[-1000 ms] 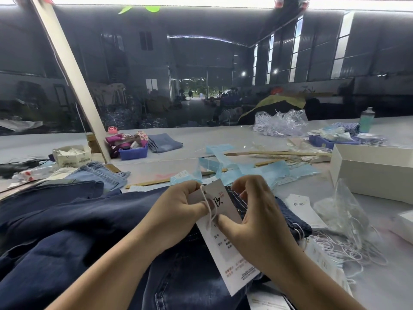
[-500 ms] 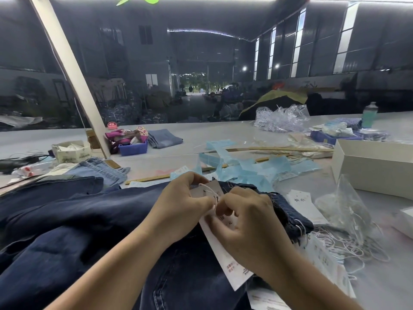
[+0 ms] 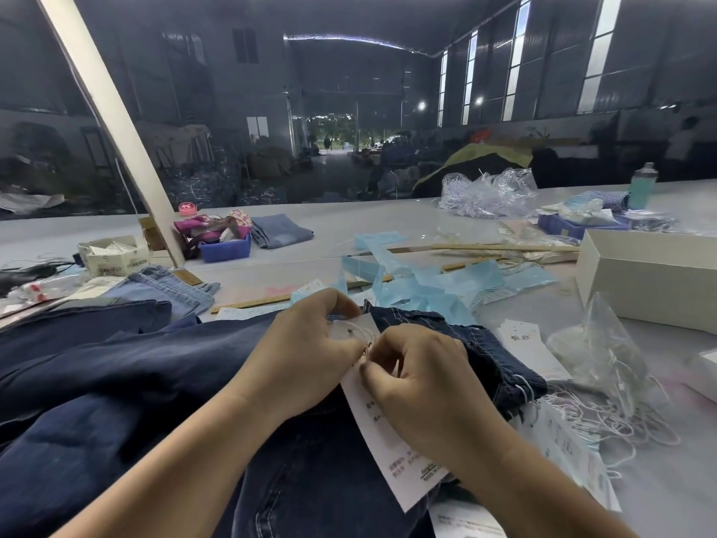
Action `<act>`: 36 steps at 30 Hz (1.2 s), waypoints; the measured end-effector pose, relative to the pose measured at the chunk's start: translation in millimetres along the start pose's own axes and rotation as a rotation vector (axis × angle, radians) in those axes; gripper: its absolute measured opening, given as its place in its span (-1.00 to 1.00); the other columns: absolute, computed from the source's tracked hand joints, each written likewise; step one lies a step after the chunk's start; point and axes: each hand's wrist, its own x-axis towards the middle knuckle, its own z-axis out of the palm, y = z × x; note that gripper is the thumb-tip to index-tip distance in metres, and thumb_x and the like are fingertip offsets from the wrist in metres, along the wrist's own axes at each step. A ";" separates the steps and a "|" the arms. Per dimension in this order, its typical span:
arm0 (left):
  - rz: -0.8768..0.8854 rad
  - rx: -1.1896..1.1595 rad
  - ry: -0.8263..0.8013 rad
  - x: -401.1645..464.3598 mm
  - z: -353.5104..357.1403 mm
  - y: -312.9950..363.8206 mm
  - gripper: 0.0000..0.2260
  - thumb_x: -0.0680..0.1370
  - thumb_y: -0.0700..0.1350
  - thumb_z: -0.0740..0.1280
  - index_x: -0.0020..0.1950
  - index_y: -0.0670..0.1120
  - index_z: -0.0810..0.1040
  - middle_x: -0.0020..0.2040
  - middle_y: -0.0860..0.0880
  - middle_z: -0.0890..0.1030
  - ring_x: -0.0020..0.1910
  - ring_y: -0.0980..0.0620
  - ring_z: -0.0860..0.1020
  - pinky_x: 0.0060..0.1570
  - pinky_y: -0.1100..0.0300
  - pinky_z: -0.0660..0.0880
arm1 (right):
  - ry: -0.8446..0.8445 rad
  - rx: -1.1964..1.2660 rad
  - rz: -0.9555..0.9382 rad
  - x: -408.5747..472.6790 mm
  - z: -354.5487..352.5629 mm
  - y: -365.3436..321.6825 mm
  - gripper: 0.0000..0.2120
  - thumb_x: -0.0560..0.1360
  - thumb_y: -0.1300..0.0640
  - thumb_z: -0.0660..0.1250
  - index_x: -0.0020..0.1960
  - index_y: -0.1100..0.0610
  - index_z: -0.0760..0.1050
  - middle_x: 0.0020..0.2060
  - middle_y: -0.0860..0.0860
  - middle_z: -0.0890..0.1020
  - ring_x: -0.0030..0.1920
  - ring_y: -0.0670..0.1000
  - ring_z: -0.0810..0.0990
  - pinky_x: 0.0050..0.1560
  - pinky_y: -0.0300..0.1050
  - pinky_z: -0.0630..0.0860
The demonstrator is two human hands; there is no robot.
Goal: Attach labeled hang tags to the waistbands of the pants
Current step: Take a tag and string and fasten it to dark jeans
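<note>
Dark blue denim pants [image 3: 135, 382] lie across the near table, their waistband [image 3: 481, 347] bunched at the right. A long white hang tag [image 3: 392, 452] with printed text lies on the denim under my hands. My left hand [image 3: 306, 355] pinches the tag's top end, where a white string [image 3: 362, 333] loops through it. My right hand [image 3: 419, 386] is curled beside it, fingertips pinching the string against the tag. More white tags [image 3: 531, 351] and a tangle of white strings [image 3: 605, 417] lie to the right of the waistband.
A white open box [image 3: 652, 277] stands at the right. Light blue plastic strips [image 3: 423, 285] and wooden sticks [image 3: 500, 248] lie beyond the pants. Lighter jeans [image 3: 163, 289], a blue bin [image 3: 225, 248] and a small carton [image 3: 114, 258] are at the left, behind a slanted white post [image 3: 112, 122].
My hands and the tag have dropped from a raised position down onto the waistband. The right hand's fingers have closed in on the string at the tag's top.
</note>
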 end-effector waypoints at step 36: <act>0.453 0.123 -0.191 -2.1 40.7 40.6 -0.98 0.54 0.03 0.39 -0.04 0.14 0.59 -0.25 0.16 0.64 -0.29 0.23 0.58 -0.24 0.15 0.56 | 0.084 0.303 0.034 -24.6 -52.0 59.9 -0.87 0.48 0.08 0.34 -0.23 0.02 0.60 -0.39 -0.01 0.61 -0.39 0.00 0.53 -0.37 -0.01 0.47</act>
